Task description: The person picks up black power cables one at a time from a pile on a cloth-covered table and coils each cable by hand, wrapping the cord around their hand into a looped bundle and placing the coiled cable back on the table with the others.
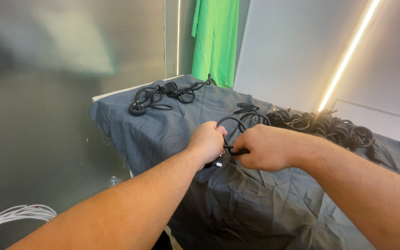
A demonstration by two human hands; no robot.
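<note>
Both hands meet over the middle of a table draped in a wrinkled dark grey cloth (172, 125), and between them runs a thin black rubber-sheathed cable (233, 121) that arches up in a loop just above the knuckles. The left hand (208, 142) is curled into a fist around one part of that cable, fingers fully closed, with what looks like a small pale plug end poking out beneath the palm. The right hand (265, 148) is likewise clenched on the cable just beside it, thumb and fingers pinching a short straight stretch, so the two grips sit close together and keep the loop taut and raised off the cloth rather than lying slack. Farther back on the left, a loosely tangled bundle of black cords (160, 96) rests apart from the hands, while a much larger heap of black cables (325, 126) lies along the right side. A bright green fabric sheet (215, 39) hangs behind the table, and white wires (15, 215) show at the lower left.
</note>
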